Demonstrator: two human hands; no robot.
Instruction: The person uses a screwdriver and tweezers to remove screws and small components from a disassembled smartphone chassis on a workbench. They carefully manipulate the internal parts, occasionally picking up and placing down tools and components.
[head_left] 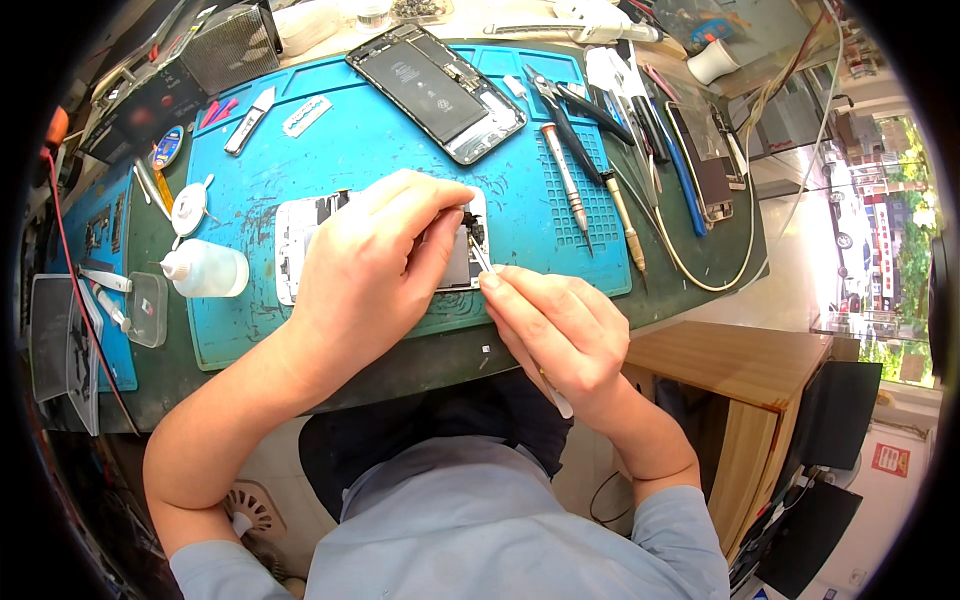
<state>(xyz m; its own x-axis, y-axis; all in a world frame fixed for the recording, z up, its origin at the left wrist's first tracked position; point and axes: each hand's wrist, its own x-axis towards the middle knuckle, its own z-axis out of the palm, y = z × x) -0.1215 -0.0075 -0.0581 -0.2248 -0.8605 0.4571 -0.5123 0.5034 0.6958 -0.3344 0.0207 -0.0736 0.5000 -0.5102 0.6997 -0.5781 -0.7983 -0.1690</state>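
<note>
A white phone front panel with metal plates and dark parts on its inner face lies on the blue work mat. My left hand rests across its middle, thumb and forefinger closed together at its right end. Whatever they pinch is hidden. Between the fingertips of my right hand is a pair of tweezers. Their tips reach the dark parts at the panel's right end, close to my left fingertips. Farther back, an opened black phone housing with its battery showing lies tilted on the mat.
Left of the panel stands a clear dropper bottle, beside a white round dispenser. Cutting pliers, a screwdriver and several slim tools lie to the right. A white cable loops over the table's right edge. A wooden cabinet stands below right.
</note>
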